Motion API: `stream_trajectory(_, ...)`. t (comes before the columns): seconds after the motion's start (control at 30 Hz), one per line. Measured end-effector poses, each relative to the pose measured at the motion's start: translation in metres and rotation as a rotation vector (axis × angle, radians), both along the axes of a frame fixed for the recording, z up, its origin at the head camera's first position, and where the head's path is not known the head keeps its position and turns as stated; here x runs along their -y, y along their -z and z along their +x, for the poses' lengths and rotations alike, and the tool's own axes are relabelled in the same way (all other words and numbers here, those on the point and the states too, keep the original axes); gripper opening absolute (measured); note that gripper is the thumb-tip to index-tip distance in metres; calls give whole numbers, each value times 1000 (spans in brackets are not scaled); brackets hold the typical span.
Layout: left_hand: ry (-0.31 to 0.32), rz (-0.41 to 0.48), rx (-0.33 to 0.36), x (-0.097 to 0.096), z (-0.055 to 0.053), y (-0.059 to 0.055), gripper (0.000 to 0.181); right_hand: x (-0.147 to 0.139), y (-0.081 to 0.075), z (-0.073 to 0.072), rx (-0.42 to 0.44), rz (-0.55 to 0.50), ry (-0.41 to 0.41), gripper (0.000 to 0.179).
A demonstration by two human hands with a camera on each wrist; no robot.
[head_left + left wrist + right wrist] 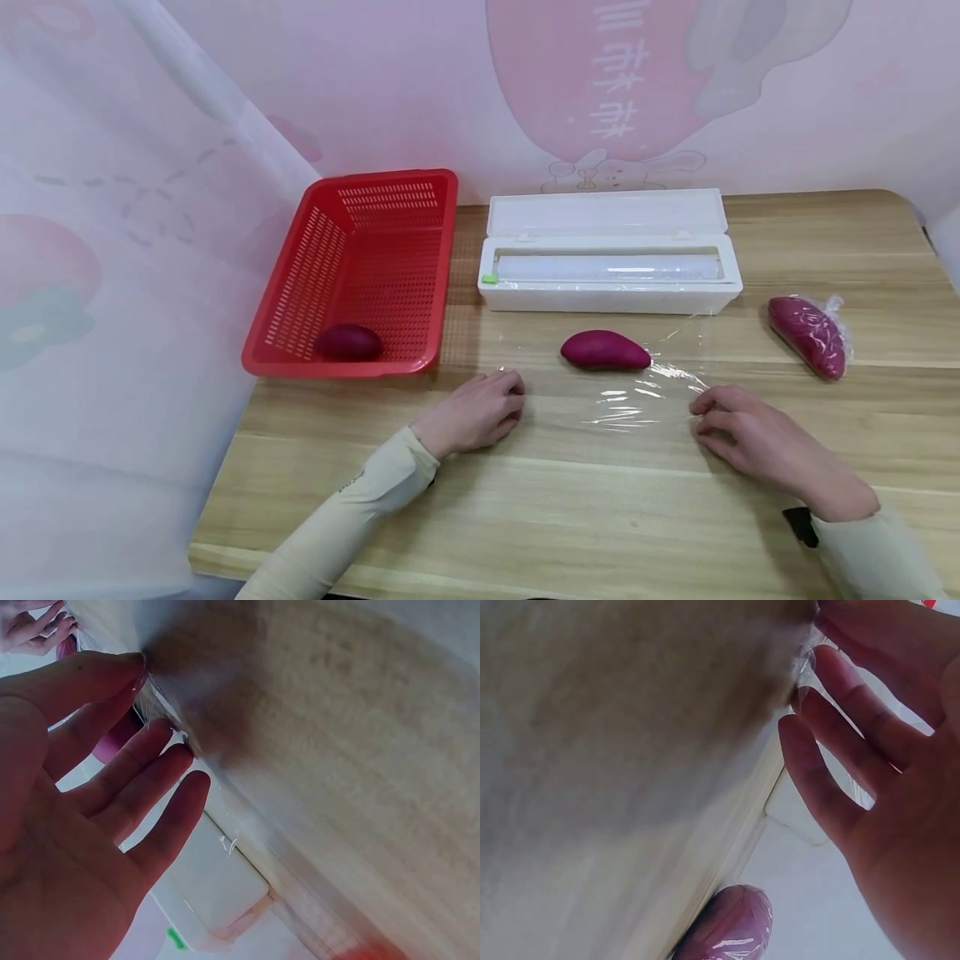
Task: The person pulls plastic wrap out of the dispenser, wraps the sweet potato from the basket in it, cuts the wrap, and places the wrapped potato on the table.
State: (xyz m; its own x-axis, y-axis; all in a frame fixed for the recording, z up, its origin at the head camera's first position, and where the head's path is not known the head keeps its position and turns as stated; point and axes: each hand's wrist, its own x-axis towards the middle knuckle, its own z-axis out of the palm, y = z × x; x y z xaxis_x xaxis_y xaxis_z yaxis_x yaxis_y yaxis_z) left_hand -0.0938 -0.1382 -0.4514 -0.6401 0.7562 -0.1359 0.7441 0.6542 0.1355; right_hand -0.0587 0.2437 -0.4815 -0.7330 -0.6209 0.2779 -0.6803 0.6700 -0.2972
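Note:
A sheet of clear cling film (622, 408) lies flat on the table with a purple sweet potato (604, 350) on it. My left hand (480, 412) pinches the film's left edge between thumb and index finger, the other fingers spread loosely in the left wrist view. On the opposite side my right hand (757, 442) pinches the film's right edge, its thumb and index tips partly cut off in the right wrist view. The sweet potato lies between both hands, touched by neither. Behind it stands a white cling film box (611, 298), lid raised, a roll inside.
A red plastic basket (442, 275) stands at the back left with one dark purple sweet potato (348, 342) in it. To the right, a sweet potato wrapped in film (808, 337) lies on the wooden table (562, 517). A printed cloth (420, 92) hangs behind the table.

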Motion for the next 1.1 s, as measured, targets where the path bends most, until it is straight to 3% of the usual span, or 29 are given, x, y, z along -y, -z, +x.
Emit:
stream_trajectory(0.43, -1, 185, 7, 7, -2, -4, 2, -3, -5, 2, -33, -96, 28, 25)
stream_trajectory(0.73, -145, 233, 76, 7, -5, -8, 9, -3, -8, -3, -9, -165, 110, 22)
stream_trajectory(1.1, -249, 409, 158, 2, -16, -12, 13, 0, -13, -19, 6, -261, 174, 21)
